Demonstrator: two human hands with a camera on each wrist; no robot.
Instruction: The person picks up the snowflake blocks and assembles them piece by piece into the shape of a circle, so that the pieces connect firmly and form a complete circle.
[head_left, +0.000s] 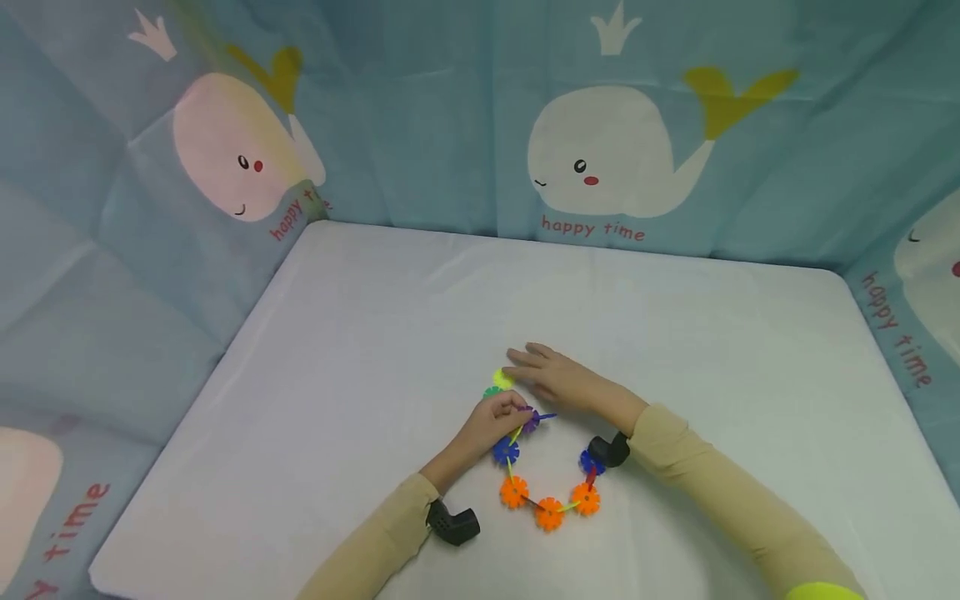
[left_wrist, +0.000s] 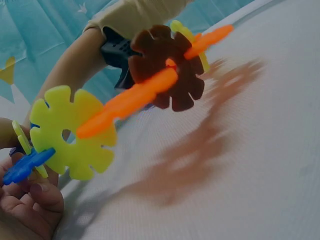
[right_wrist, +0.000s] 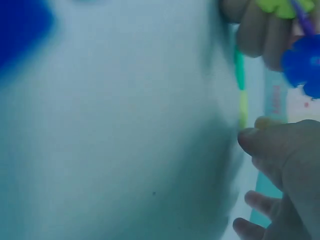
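Observation:
My left hand (head_left: 491,421) pinches the upper left end of a chain of notched plastic discs, close to a purple disc (head_left: 532,422). From there the chain curves through a blue disc (head_left: 506,452) and several orange discs (head_left: 550,515) to another blue disc (head_left: 588,463). A yellow disc (left_wrist: 75,132) and a brown disc (left_wrist: 165,70) show large in the left wrist view. Beyond the left hand, a loose-looking yellow disc (head_left: 502,379) and a green disc (head_left: 492,392) lie on the table. My right hand (head_left: 562,381) reaches over beside that yellow disc, fingers extended; contact is unclear.
A white table (head_left: 375,333) lies under everything, with blue whale-print cloth (head_left: 435,125) behind it and at the sides. Black wrist devices sit on both arms; the right one (head_left: 609,450) overlaps the chain's right end.

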